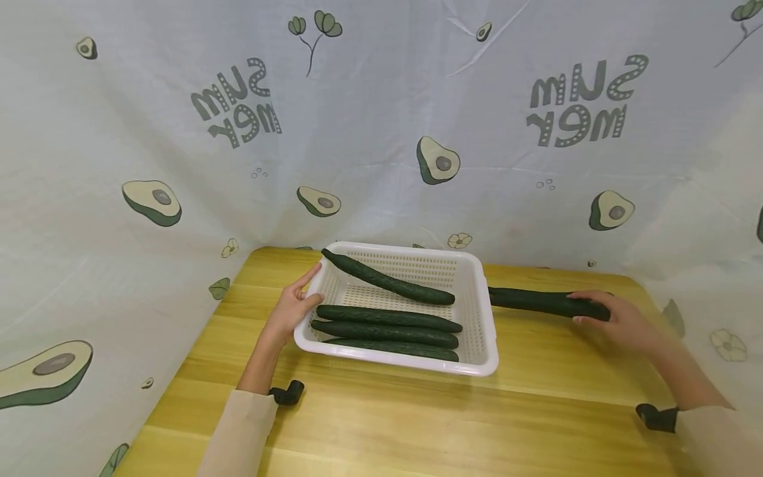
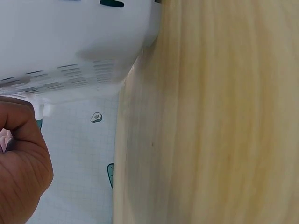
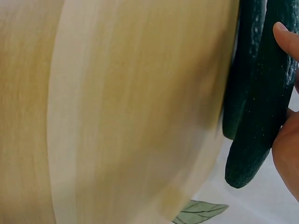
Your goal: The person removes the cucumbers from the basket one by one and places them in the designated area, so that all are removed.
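Note:
A white plastic basket (image 1: 487, 324) with slotted walls is on the wooden table, and my left hand (image 1: 291, 309) grips its left rim, thumb over the edge. Inside, one dark green cucumber (image 1: 390, 281) slants across the back, its tip over the back left corner. Three more cucumbers (image 1: 387, 319) lie side by side along the front. Right of the basket, my right hand (image 1: 622, 321) holds a cucumber (image 3: 261, 102) near its right end, thumb and fingers on either side. A second cucumber (image 3: 250, 42) lies close alongside it in the right wrist view.
The wooden table (image 1: 417, 424) extends in front of the basket. A pale curtain (image 1: 381, 132) printed with avocados and lettering hangs behind and at both sides, close to the table's edges. Small black devices (image 1: 289, 393) are worn at both wrists.

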Motion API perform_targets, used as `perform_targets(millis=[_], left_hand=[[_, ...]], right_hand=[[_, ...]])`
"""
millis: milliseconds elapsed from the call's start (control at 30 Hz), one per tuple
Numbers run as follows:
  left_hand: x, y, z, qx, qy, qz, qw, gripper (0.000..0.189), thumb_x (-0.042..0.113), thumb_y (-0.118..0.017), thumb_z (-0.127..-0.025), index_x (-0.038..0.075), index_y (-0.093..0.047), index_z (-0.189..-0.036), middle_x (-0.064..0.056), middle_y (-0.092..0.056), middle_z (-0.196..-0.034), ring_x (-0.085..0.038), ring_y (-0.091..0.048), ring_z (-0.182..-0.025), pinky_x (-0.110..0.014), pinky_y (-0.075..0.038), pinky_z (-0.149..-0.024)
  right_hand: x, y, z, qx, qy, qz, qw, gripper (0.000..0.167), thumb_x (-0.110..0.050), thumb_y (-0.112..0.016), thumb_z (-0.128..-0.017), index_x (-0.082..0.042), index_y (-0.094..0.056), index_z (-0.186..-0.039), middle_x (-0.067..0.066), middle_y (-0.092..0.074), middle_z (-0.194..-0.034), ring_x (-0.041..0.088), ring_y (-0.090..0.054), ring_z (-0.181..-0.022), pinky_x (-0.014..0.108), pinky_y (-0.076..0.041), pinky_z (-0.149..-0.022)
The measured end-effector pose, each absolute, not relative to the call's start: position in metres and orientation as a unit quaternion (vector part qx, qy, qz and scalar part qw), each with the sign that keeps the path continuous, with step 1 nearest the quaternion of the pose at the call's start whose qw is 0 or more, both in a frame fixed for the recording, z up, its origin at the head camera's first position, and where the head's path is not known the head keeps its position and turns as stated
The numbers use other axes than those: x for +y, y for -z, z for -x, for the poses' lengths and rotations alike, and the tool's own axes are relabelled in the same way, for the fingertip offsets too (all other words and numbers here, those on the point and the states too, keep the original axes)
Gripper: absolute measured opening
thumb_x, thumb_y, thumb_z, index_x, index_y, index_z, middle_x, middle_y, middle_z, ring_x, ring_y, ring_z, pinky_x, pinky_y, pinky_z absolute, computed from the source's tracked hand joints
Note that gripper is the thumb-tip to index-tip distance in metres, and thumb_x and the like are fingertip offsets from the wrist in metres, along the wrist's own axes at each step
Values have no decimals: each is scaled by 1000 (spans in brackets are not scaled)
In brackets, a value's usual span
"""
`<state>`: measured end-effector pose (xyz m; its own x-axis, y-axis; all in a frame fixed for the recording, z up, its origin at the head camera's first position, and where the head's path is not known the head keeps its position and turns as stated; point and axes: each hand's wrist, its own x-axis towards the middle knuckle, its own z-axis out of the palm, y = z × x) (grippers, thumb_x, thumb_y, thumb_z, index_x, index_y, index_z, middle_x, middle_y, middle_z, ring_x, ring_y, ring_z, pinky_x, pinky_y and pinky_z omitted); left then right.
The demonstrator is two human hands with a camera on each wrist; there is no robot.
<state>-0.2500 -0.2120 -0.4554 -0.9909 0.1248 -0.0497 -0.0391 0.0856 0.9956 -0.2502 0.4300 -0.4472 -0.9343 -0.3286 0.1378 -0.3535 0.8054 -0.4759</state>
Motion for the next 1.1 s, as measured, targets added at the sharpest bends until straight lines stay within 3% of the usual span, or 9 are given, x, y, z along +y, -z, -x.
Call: perform_targets(millis=[500,533,600,700,767,933,1000,1100], left_hand=[[-209,455,249,726,-683,-36,66,75,2,-58,-98,29,-32,-163,0,-63,-56,-14,-72,-64,-31,-62,-63],[-210,455,249,727,-683,-37,66,75,2,-57,-98,29,-32,-163,1,-64,-56,-13,-72,-64,-31,-62,-63],[-210,455,249,728,-682,-39,65,74,3,-58,-98,29,-32,-163,1,-63,-55,-13,-72,-64,-31,-62,-63],[-210,454,249,730,-679,-38,62,74,3,-58,-98,29,-32,-163,1,-62,-55,-13,-72,-64,-30,-61,-63],[-210,454,249,732,-678,-36,60,74,4,-58,-98,29,-32,-163,2,-62,-55,-14,-72,-64,-31,-62,-63],[-210,455,249,732,-678,-32,58,74,3,-58,-98,30,-33,-163,1,-63,-57,-15,-73,-69,-32,-62,-66],[-210,455,248,731,-679,-32,57,74,3,-58,-98,30,-33,-163,0,-63,-57,-15,-74,-70,-33,-63,-67],[-210,455,248,729,-681,-34,57,74,3,-58,-98,30,-33,-162,0,-64,-57,-16,-74,-71,-33,-63,-67]], right_hand=[[436,467,253,-949,-254,-184,14,44,-19,-75,-95,-7,-60,-135,35,-53,-140,64,-45,-124,72,-39,-93],[436,469,253,-950,-251,-186,20,43,-18,-75,-95,-8,-61,-134,34,-54,-140,62,-46,-124,68,-39,-97],[436,471,254,-949,-245,-196,40,42,-16,-75,-94,-9,-63,-133,31,-57,-138,55,-48,-122,48,-39,-112],[435,473,255,-947,-227,-215,76,41,-13,-77,-92,-10,-65,-131,26,-62,-134,45,-51,-118,14,-32,-104],[434,476,257,-943,-219,-230,97,41,-11,-79,-89,-10,-66,-129,24,-64,-131,38,-51,-116,1,-24,-94],[432,479,256,-941,-214,-237,107,40,-9,-78,-89,-8,-66,-127,24,-63,-130,36,-50,-115,2,-24,-93],[429,477,254,-944,-214,-229,101,40,-9,-77,-90,-7,-65,-128,25,-63,-131,41,-50,-116,11,-31,-96],[427,475,252,-947,-219,-218,89,40,-11,-76,-92,-5,-64,-130,28,-61,-131,48,-52,-117,37,-41,-100]])
